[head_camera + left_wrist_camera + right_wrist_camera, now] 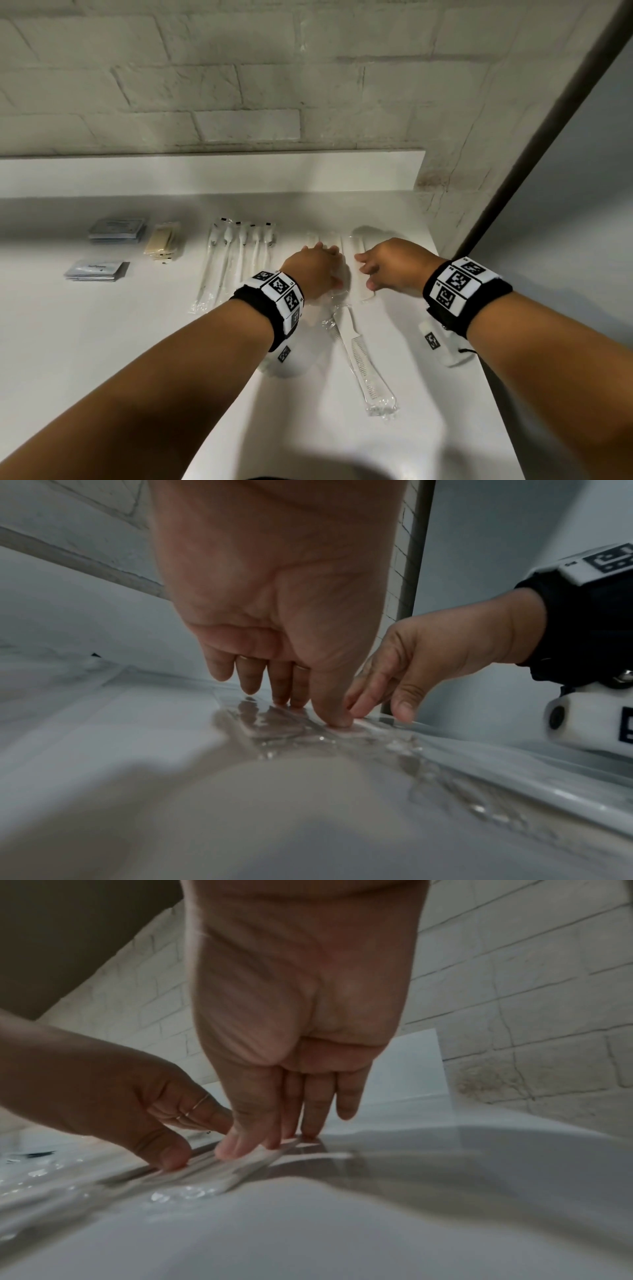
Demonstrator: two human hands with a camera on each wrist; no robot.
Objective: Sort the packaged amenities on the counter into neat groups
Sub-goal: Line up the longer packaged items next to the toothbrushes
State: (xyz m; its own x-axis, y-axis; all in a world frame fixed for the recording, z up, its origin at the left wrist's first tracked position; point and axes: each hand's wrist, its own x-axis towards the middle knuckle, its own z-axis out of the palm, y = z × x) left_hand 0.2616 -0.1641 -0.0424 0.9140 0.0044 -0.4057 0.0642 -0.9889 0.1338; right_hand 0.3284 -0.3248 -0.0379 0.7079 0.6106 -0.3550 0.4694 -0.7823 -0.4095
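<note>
Several white combs in clear wrappers lie side by side at the counter's back right (357, 279). My left hand (315, 269) rests on the left ones, fingertips and thumb pressing the crinkled wrapper (274, 730). My right hand (388, 267) lies just to the right, straight fingers touching a white comb pack (248, 1162). Neither hand curls round anything. Another wrapped comb (363, 361) lies slanted nearer to me, between my forearms. Further left lie a row of wrapped toothbrushes (236, 255), a beige packet stack (164, 245) and two grey-blue sachet stacks (116, 229) (96, 270).
The white counter (137, 342) ends at a right edge close beside my right wrist (486, 363). A raised white ledge (205, 174) and a brick wall run along the back. A dark-edged wall stands to the right.
</note>
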